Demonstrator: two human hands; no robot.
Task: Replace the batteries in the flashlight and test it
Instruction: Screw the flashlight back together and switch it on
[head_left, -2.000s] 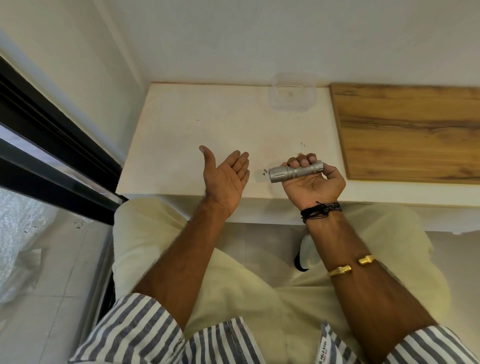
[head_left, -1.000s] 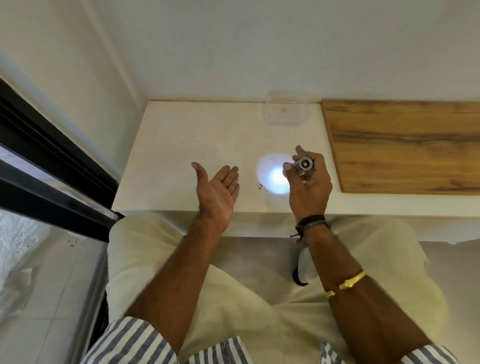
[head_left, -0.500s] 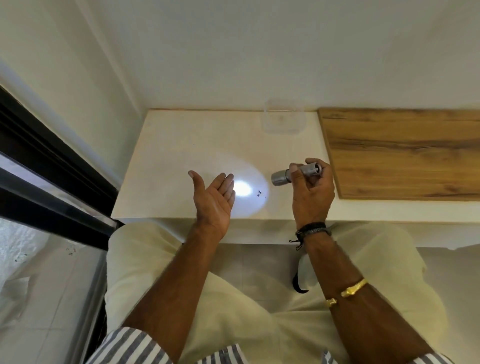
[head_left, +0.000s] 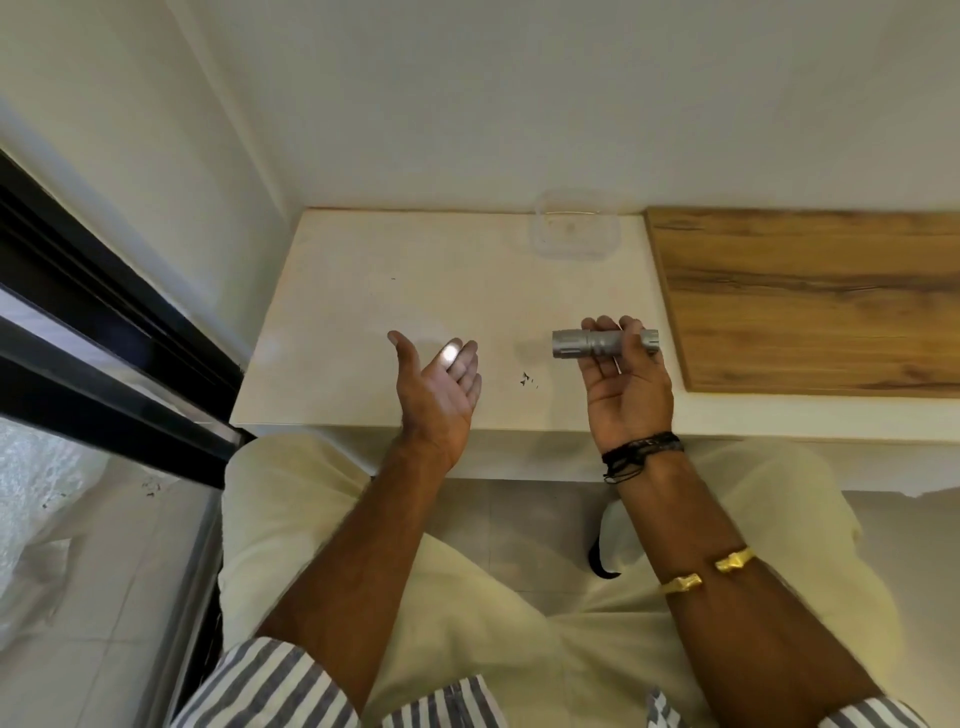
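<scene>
Swinging left since half a second ago, the beam has left the counter and now lands as a bright spot on the fingertips (head_left: 450, 354) of the left hand (head_left: 436, 387). Its source, the silver flashlight (head_left: 602, 343), lies level across the right hand (head_left: 626, 384), lens end toward the left hand, with the fingers curled over the barrel and the thumb under it in a loose hold. The left hand carries nothing; it stands open and edge-up, palm turned to the flashlight, well apart from it and serving as a screen for the light.

Judging by the lit spot, the new batteries work and the test is all but done. What could still go wrong is a slip: the hold looks relaxed, and a round metal barrel could roll off the fingers and drop onto the counter (head_left: 363, 291) below it. A tail cap left slack could also make the light flicker, though the cap's seating is too small to judge here.

Behind the flashlight, against the wall (head_left: 467, 104), sits a clear plastic container (head_left: 575, 231), seemingly empty. Right of the flashlight a wooden board (head_left: 810, 296) covers the counter. Left of it, some small dark specks (head_left: 527, 380) lie on the pale surface. Far left runs a black window frame (head_left: 104, 332).
</scene>
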